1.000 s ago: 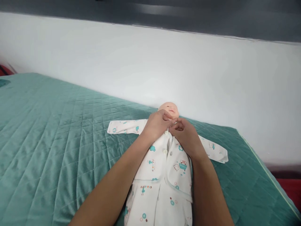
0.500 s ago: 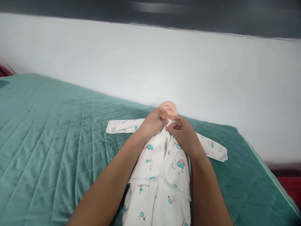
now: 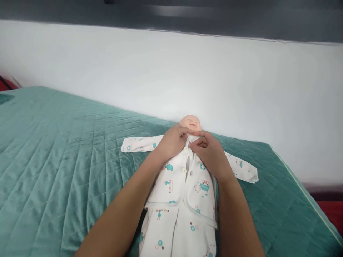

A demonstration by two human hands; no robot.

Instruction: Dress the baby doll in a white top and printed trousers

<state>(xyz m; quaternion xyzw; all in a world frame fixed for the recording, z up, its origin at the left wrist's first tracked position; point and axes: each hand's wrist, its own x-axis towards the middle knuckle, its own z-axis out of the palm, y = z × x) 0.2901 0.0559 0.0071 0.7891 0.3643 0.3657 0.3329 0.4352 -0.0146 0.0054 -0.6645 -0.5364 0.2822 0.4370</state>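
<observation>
A baby doll [image 3: 192, 121] lies face up, its head toward the wall. It wears a white baby jacket [image 3: 171, 185] with a teal and red print, and matching trousers [image 3: 184, 239]. At the collar, my left hand [image 3: 175, 141] pinches the jacket's left front edge. My right hand [image 3: 206, 146] has thumb and forefinger closed on the opposite edge of the collar, fingertips close to the left hand's. Lower down, a white button [image 3: 183, 170] shows on the front opening, which gapes slightly there. The fingers partly cover the top button area.
Both sleeves [image 3: 142, 144] lie stretched out to the sides. Under the doll is a green quilted bedspread [image 3: 80, 160] with a pale-edged border at the right. Behind it rises a white wall [image 3: 171, 71] with a dark band [image 3: 187, 18] above.
My left thumb has drawn in at the collar, and the top button seen between my fingers before is now mostly hidden. My right hand keeps its pinch. The view has shifted slightly.
</observation>
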